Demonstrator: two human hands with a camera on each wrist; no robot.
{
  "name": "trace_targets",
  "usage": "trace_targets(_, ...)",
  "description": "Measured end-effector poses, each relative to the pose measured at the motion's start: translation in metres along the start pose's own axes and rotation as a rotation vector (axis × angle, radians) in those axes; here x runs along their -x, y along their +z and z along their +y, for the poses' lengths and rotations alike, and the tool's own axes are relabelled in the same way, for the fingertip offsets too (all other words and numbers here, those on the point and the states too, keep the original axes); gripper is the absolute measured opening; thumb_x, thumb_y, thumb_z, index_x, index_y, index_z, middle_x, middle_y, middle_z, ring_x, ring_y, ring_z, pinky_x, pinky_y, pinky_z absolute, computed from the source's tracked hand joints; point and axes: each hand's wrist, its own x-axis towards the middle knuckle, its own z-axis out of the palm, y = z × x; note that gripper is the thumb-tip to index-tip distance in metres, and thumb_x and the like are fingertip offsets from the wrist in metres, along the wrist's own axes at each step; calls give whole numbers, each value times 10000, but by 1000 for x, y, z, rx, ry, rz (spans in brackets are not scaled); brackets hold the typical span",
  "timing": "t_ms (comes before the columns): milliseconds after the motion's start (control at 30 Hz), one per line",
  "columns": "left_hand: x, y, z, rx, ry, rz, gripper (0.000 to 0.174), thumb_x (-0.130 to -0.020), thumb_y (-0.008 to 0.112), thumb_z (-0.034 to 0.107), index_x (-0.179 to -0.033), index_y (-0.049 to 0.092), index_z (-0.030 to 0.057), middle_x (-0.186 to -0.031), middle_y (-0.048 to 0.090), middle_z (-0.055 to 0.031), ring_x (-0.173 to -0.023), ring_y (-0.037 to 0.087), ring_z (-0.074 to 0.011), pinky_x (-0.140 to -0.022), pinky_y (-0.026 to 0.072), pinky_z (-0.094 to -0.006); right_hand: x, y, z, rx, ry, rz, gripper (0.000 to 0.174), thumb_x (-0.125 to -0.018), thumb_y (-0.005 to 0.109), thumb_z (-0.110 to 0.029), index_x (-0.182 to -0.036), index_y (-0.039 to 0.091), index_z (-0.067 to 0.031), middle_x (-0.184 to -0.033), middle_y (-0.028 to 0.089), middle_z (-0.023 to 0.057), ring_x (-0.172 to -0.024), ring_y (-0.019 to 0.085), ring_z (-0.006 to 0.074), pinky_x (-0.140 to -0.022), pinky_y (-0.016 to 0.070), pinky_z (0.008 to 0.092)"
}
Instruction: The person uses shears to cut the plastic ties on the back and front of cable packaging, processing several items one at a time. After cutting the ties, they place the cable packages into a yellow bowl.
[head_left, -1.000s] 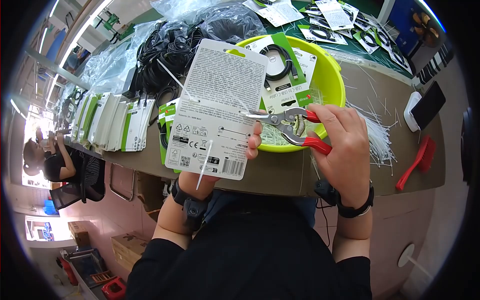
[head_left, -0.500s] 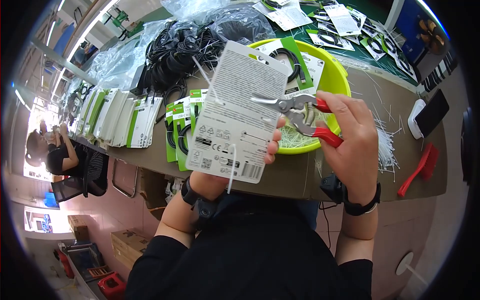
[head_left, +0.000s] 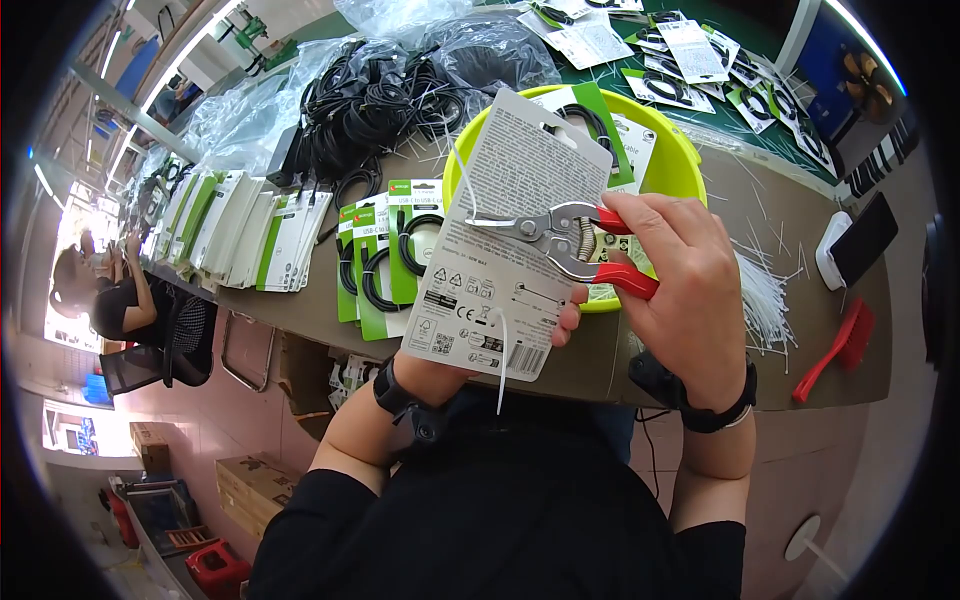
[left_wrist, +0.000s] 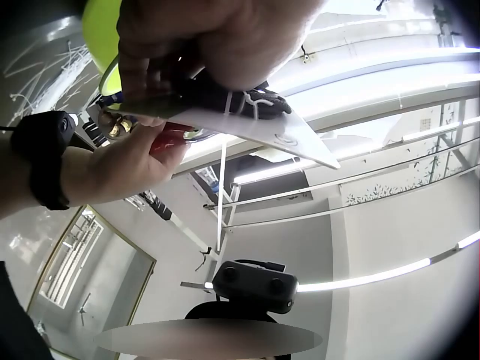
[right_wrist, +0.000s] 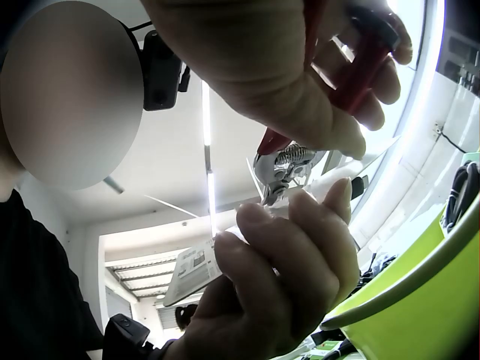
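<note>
My left hand [head_left: 568,320] holds a printed cable card [head_left: 545,160] from behind, its fingertips showing past the right edge. The card leans to the right with its text side up. In the left wrist view, a black cable [left_wrist: 266,103] is tied on the card's other face. My right hand [head_left: 690,275] grips red-handled pruning shears [head_left: 560,235] whose handles are spread apart. The blade tips lie over the card's left part, right at the base of an upper white cable tie [head_left: 460,165]. Another cable tie [head_left: 502,360] sticks out past the card's bottom edge.
Behind the card stands a lime-green basin [head_left: 690,165] with carded cables and cut tie pieces. Left are more carded cables [head_left: 375,270], a stack of cards [head_left: 225,225] and bundled black cables [head_left: 350,105]. Loose white ties [head_left: 765,305] and a red brush [head_left: 840,345] lie right.
The card has shifted right and tilted further clockwise. The shears' tips have gone from the tie spot at the card's right side across to the one at its left.
</note>
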Motion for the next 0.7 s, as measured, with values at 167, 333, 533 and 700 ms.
trace_targets(167,-5,-5,0,7,-2,-109,709,-928,355,544,-1370,308,-8,-1197,489,-290,-977,594,-359,-843,516,-455,4,2,4,-133,118,-173,408,-693,670,-18,-1095,615,-58,-999,615,126,-884,580,300,-750,476,379)
trace_targets(333,-4,-12,10,37,-15,17,627,-947,378,470,-1365,332,4,-1238,492,-244,-985,604,-324,-856,516,-449,7,-1,10,-261,92,42,407,-687,663,-12,-1089,617,-53,-980,611,116,-865,578,294,-735,472,373)
trace_targets(533,-4,-5,8,-199,182,63,541,-960,392,395,-1379,339,57,-1333,457,-161,-1102,553,-276,-874,515,-405,14,3,1,22,-55,6,409,-686,661,-10,-1089,622,-64,-973,611,105,-861,568,293,-780,456,385)
trace_targets(700,-1,-5,9,-355,180,119,535,-951,421,388,-1386,338,88,-1357,440,-149,-1169,505,-255,-880,511,-385,14,8,-2,28,-56,2,401,-688,664,-15,-1084,625,-68,-965,611,105,-868,563,286,-806,439,390)
